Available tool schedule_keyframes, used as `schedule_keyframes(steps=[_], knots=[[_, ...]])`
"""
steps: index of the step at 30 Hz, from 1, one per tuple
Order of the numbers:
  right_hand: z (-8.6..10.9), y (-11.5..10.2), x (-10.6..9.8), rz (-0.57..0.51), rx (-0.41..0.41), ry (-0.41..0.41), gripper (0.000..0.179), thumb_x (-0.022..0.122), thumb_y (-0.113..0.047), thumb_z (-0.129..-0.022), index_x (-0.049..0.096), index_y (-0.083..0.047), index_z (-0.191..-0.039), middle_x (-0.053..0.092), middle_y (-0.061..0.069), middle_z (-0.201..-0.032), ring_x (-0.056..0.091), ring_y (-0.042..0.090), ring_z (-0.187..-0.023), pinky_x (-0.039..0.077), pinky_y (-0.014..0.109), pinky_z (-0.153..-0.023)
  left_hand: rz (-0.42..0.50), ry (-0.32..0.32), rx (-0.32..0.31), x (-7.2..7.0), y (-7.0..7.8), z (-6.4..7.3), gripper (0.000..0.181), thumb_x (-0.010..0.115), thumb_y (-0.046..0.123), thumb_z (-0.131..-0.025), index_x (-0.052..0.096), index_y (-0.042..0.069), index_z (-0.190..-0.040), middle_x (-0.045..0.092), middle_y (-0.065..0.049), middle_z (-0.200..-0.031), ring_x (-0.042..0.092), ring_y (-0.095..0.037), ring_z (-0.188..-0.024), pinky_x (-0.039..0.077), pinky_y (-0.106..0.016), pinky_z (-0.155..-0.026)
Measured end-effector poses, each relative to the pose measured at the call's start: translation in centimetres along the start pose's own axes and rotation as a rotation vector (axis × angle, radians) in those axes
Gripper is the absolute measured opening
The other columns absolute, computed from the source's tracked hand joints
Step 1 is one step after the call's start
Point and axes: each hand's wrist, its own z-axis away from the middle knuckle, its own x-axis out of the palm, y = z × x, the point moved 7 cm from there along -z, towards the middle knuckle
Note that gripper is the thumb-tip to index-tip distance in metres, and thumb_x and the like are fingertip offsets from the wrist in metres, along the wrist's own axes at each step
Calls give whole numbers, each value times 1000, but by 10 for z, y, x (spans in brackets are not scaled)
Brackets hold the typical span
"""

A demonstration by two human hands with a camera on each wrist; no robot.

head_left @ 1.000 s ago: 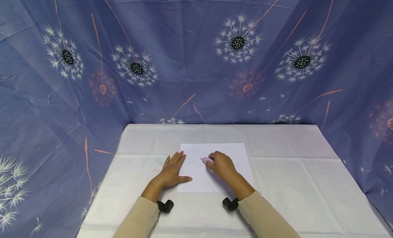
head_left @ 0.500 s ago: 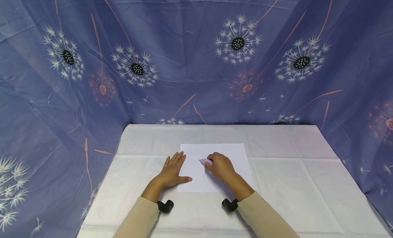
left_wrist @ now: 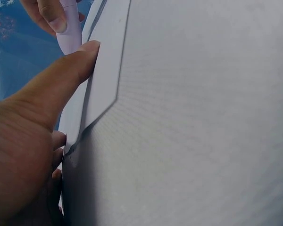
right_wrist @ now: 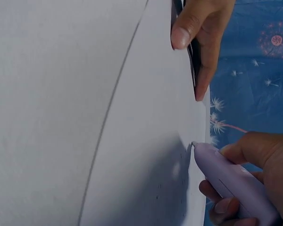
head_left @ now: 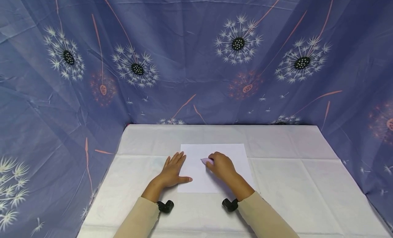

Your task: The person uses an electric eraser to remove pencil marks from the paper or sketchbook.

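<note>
A white sheet of paper (head_left: pixel 227 150) lies on the white-covered table. My left hand (head_left: pixel 171 171) rests with fingers spread across the sheet's left edge, its thumb (left_wrist: pixel 61 80) extended onto the paper in the left wrist view. With curled fingers and thumb, my right hand (head_left: pixel 223 166) grips a thick lilac pen-like tool (right_wrist: pixel 231 181). The tool's narrow tip points left and meets the paper, as far as the right wrist view shows. Small dark marks (right_wrist: pixel 157 197) show on the sheet within the hand's shadow. Part of the tool's body is hidden by the right hand.
The white tablecloth (head_left: pixel 294 183) has fold lines and spreads around the sheet. A blue curtain with dandelion prints (head_left: pixel 190 60) stands behind the table and along both sides. Black wrist cameras (head_left: pixel 165 206) sit at both cuffs.
My right hand and the lilac tool shifted slightly left half a second ago, and now sit back to the right near their first position. The left hand stays still.
</note>
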Motion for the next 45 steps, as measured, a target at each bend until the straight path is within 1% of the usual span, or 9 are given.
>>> schedule_keyframes(steps=[3, 8, 13, 19, 24, 31, 34, 38, 45], knots=[[0, 2, -2, 0, 14, 12, 17, 76, -25, -91, 77, -9, -95, 70, 6, -87, 66, 21, -79, 56, 41, -75, 6, 2, -2, -1, 1, 0, 105, 75, 57, -84, 25, 5, -161, 17, -11, -171, 10, -32, -160, 3, -58, -128], [0, 0, 3, -16, -8, -23, 20, 75, -28, -91, 78, -9, -98, 71, 5, -89, 66, 20, -80, 56, 41, -76, 17, 5, -5, -2, 1, 1, 105, 75, 57, -84, 25, 5, -161, 17, -11, -171, 9, -32, -160, 2, -58, -128], [0, 1, 0, 0, 7, 3, 19, 75, -26, -91, 77, -9, -97, 70, 6, -87, 64, 20, -77, 55, 41, -73, 20, 9, -4, -1, 1, 1, 105, 76, 57, -84, 25, 5, -160, 17, -11, -171, 9, -32, -160, 3, -58, -128], [1, 1, -1, -3, 6, 0, 20, 76, -27, -91, 77, -8, -98, 71, 7, -90, 68, 23, -81, 56, 43, -76, 17, 5, -2, -1, 1, 1, 105, 75, 57, -84, 25, 6, -161, 17, -11, -171, 9, -31, -160, 2, -58, -128], [1, 1, -1, 10, 8, 22, 20, 75, -26, -91, 77, -8, -98, 72, 8, -91, 68, 24, -81, 56, 44, -75, 16, 3, 2, 0, 2, 1, 105, 75, 57, -84, 25, 5, -161, 17, -11, -171, 9, -33, -159, 2, -59, -128], [2, 0, 0, 9, -22, 34, 20, 76, -25, -90, 77, -7, -97, 71, 6, -87, 66, 21, -76, 56, 42, -72, 5, 0, -2, 1, 0, 0, 105, 75, 57, -84, 25, 6, -161, 17, -11, -171, 9, -32, -160, 2, -58, -128], [2, 0, 0, 20, -17, 48, 18, 77, -23, -89, 77, -7, -96, 70, 6, -86, 65, 20, -74, 55, 41, -69, 5, -4, -4, 1, -1, 0, 106, 75, 58, -84, 24, 6, -161, 16, -11, -171, 8, -31, -160, 2, -58, -128], [2, 0, 0, 20, -18, 52, 18, 77, -25, -89, 77, -8, -96, 69, 5, -86, 64, 19, -73, 55, 40, -69, 9, -7, -6, 2, -1, 0, 106, 75, 57, -84, 24, 6, -161, 16, -11, -171, 8, -32, -160, 2, -58, -128], [2, -4, 2, 9, -57, 46, 18, 78, -23, -87, 78, -7, -97, 72, 5, -89, 67, 20, -76, 57, 39, -72, 4, -6, -3, 0, 0, 0, 105, 74, 57, -85, 23, 5, -161, 15, -11, -171, 8, -32, -160, 1, -58, -128]])
